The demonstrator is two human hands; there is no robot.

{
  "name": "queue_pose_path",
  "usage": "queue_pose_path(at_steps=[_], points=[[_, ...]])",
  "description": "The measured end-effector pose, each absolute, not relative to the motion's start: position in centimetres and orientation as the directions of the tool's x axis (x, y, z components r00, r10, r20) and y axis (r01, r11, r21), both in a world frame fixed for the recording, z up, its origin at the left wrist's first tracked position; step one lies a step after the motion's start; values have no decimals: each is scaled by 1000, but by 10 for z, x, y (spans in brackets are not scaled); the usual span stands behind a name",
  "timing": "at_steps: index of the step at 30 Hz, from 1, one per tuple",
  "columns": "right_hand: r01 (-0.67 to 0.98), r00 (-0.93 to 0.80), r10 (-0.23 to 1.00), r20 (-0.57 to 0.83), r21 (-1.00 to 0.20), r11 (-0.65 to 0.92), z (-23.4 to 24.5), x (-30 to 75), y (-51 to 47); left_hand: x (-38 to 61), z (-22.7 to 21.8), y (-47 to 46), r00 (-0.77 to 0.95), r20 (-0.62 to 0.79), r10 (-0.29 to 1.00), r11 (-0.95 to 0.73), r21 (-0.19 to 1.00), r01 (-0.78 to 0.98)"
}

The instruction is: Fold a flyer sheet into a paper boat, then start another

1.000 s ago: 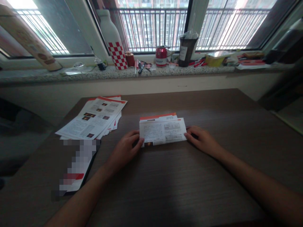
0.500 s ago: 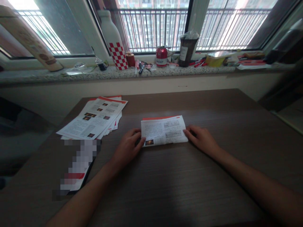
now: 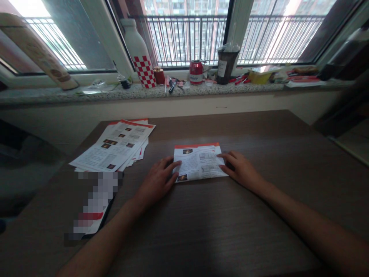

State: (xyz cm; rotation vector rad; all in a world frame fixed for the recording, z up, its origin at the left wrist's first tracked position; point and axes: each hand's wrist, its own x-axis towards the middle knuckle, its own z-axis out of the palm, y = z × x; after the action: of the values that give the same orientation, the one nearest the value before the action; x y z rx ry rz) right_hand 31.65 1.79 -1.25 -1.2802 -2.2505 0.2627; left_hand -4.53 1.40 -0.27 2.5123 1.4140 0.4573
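A folded printed leaflet (image 3: 198, 161) with an orange top strip lies flat near the middle of the dark wooden table (image 3: 259, 130). My left hand (image 3: 158, 181) rests at its left edge, fingers stretched out, fingertips pressing on the paper. My right hand (image 3: 240, 168) lies on the leaflet's right side, fingers flat and spread over the print. Neither hand grips anything.
A fanned stack of similar leaflets (image 3: 115, 146) lies at the table's left. A blurred-out booklet (image 3: 95, 204) sits nearer me on the left. The stone windowsill (image 3: 86, 93) holds a checkered bottle (image 3: 140, 52), a red can (image 3: 196, 72), a dark cup (image 3: 225, 63) and clutter.
The leaflet's upper flap has been folded down flat, so the two offset layers now line up. Both hands slid inward onto the paper.
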Motion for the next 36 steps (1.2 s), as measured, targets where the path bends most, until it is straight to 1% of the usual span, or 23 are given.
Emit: queue_pose_path(at_steps=[2,4,7,12,14,21,28,33,36], points=[[731,-471,804,364,-349,586,-15,318,19,-46,-1,13,495,146,856,-514,332,791],[722,-507,782,363,-316,615,-17,320,20,-48,1,12,493,150,857,-513,333,791],[701,-547,762,346,-308,643,-16,322,21,-50,3,11,518,153,842,-538,323,779],[689,-589,751,299,-300,660,-9,325,19,-51,5,11,572,79,816,-566,308,764],[685,-591,751,294,-309,660,-7,326,19,-51,6,11,568,70,820,-559,312,769],[632,-586,745,319,-394,667,-4,326,21,-57,7,9,603,59,796,-591,295,751],[610,-589,743,318,-428,667,-7,326,20,-53,10,8,582,65,811,-564,353,746],[642,-512,784,351,-449,621,-14,321,19,-49,7,9,568,65,820,-552,350,757],[650,-499,793,349,-454,609,-16,319,20,-49,3,10,566,59,822,-548,351,759]])
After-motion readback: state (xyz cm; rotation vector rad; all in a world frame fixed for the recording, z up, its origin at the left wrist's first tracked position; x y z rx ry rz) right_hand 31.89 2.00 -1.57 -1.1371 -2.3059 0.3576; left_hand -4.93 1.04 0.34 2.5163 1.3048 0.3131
